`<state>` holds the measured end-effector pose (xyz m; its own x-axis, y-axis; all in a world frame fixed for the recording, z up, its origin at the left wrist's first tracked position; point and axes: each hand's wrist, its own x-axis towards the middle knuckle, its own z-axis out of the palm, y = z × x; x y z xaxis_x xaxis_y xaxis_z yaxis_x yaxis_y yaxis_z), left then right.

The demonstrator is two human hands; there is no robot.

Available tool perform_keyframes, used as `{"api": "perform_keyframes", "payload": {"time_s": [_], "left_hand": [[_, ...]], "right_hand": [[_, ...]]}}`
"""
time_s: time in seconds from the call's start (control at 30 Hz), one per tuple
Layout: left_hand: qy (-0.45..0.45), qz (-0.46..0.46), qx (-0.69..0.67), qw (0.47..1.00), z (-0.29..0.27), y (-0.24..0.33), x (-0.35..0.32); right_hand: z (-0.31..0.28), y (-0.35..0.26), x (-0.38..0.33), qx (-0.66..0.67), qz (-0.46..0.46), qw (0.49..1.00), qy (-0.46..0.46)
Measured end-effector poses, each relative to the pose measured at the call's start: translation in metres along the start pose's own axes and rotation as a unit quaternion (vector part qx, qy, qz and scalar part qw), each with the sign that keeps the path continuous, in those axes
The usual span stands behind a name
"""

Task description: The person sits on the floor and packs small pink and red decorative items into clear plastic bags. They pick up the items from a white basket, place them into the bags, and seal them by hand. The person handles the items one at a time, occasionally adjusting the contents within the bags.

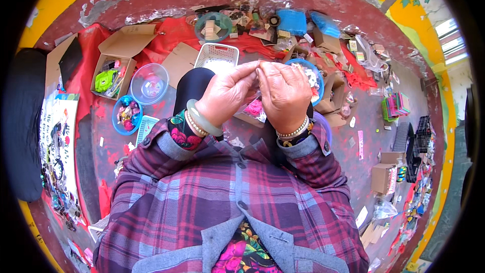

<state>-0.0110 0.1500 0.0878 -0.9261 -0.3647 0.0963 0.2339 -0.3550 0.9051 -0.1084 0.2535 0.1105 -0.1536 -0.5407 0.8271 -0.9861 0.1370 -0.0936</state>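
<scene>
My left hand (pixel 225 94) and my right hand (pixel 285 91) are raised in front of me, fingertips pinched together and meeting. Whatever they hold between the tips is too small or too hidden to make out. Below and between the wrists, bright pink pieces (pixel 255 107) show in an open cardboard box. Just beyond my left hand stands a white plastic basket (pixel 218 50) with white contents. Behind my right hand, partly covered by it, is a blue round basin (pixel 320 93) holding white and red bits.
At the left are a cardboard box (pixel 125 73) with a lime-green item, a clear round tub (pixel 150 84) and a blue bowl (pixel 128 115) of colourful pieces. Blue plastic packs (pixel 291 23) lie along the far wall. Black crates (pixel 404 139) and a carton (pixel 382 178) stand at the right.
</scene>
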Motion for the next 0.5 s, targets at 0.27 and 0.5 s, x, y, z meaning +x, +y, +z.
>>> {"api": "perform_keyframes", "payload": {"time_s": [0.27, 0.5], "left_hand": [[0.01, 0.092, 0.178, 0.98, 0.002, -0.01, -0.001], [0.014, 0.094, 0.173, 0.98, 0.001, -0.008, -0.006]], "right_hand": [[-0.007, -0.007, 0.001, -0.058, -0.029, 0.997, -0.037], [-0.001, 0.004, 0.002, 0.012, -0.012, 1.0, -0.007]]}}
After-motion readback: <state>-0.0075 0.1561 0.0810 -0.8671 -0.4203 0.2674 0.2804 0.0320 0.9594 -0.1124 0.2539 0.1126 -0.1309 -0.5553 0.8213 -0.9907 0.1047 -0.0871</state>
